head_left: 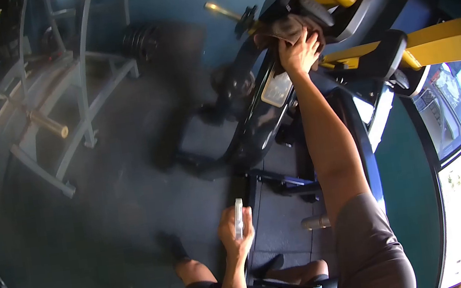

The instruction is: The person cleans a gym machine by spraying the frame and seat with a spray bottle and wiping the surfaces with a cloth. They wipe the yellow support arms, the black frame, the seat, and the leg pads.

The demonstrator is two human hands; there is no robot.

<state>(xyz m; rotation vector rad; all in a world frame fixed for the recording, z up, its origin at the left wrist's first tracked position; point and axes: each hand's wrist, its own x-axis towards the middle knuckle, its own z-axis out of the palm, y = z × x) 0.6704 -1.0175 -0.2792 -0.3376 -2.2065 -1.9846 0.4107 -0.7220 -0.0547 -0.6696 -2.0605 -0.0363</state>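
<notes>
My right hand (pixel 301 53) is stretched up to the black and yellow gym machine. Its fingers press a brown cloth (pixel 287 27) against the machine's black upper part, next to a dark rounded pad. Lower down, near the middle, my left hand (pixel 236 229) is closed around a white object (pixel 239 215), whose narrow top sticks up past the fingers. The lower part of that object is hidden in the hand. Below my right hand, a framed label (pixel 277 88) shows on the machine's glossy black body.
A grey metal rack (pixel 83 87) with a short bar (pixel 50 122) stands on the dark floor (pixel 118 217) at the left. Yellow machine arms (pixel 444 40) reach in at the right, near a bright window. My legs show at the bottom.
</notes>
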